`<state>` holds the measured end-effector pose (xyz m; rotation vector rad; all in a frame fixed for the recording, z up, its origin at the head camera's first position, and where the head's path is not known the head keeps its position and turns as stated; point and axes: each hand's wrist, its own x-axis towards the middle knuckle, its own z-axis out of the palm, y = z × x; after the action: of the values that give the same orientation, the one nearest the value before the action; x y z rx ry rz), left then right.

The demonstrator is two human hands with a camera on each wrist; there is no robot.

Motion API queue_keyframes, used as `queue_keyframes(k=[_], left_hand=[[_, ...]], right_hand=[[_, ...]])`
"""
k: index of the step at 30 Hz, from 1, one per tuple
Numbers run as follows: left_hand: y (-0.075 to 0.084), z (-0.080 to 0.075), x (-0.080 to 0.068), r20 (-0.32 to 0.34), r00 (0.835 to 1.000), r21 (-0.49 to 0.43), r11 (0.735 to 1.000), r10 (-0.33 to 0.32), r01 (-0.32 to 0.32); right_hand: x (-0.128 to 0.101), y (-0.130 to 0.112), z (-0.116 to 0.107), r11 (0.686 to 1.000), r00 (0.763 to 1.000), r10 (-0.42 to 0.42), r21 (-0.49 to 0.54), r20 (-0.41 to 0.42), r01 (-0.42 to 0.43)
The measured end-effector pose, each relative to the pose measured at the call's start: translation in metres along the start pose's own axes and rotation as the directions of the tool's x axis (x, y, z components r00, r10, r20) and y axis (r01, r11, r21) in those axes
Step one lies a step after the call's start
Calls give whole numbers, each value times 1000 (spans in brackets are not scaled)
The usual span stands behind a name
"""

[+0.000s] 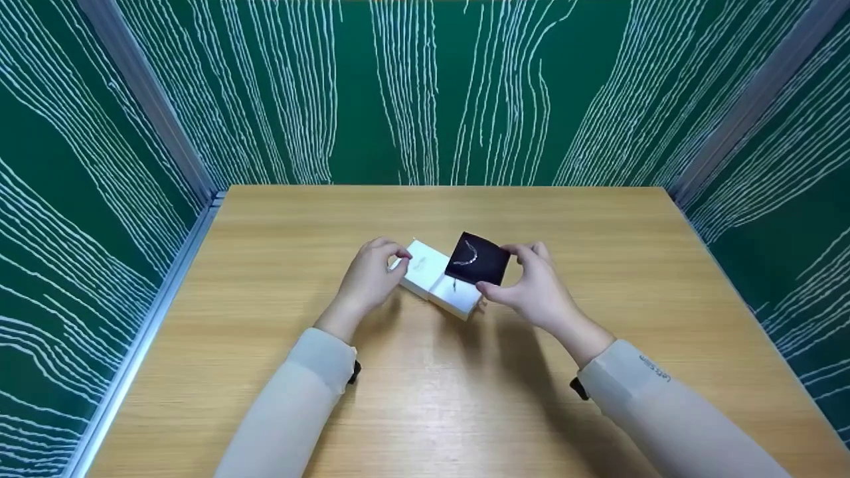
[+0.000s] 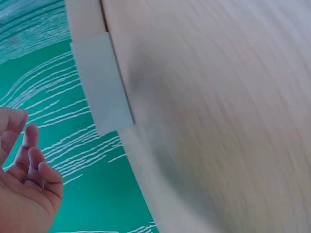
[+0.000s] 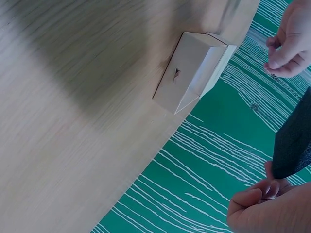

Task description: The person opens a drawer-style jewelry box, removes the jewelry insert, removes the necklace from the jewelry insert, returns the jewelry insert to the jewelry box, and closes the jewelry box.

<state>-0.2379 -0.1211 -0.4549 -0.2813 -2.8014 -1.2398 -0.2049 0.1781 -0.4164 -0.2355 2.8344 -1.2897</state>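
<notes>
My right hand [image 1: 534,289] pinches a flat black square pad [image 1: 488,269] by its right edge, thumb at the near corner and a finger at the far one. A thin silver chain [image 1: 473,255] lies curved on the pad's face. Beneath, a white drawer-style box [image 1: 420,262] rests on the table with its inner tray [image 1: 458,299] slid partly out. In the right wrist view a small ribbon tab [image 3: 177,74] shows on the tray's end. My left hand [image 1: 374,273] is at the box's left end, thumb and forefinger close together; I cannot tell whether they hold something small.
The wooden table [image 1: 265,318] carries the box near its middle. Green panels with white wavy lines [image 1: 398,93] stand behind and at both sides. A metal rail [image 1: 153,332] runs along the left edge. Dark bands show at both sleeve cuffs.
</notes>
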Motion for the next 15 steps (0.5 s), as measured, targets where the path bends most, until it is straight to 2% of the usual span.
queue_keyframes(k=[8, 15], left_hand=[[16, 3, -8, -42, 997, -188, 980, 57, -64], [35, 6, -15, -75, 994, -268, 958, 83, -100]], right_hand=[[0, -2, 7, 1000, 1000, -11, 9, 3, 11], [0, -5, 14, 1000, 1000, -3, 11, 3, 3]])
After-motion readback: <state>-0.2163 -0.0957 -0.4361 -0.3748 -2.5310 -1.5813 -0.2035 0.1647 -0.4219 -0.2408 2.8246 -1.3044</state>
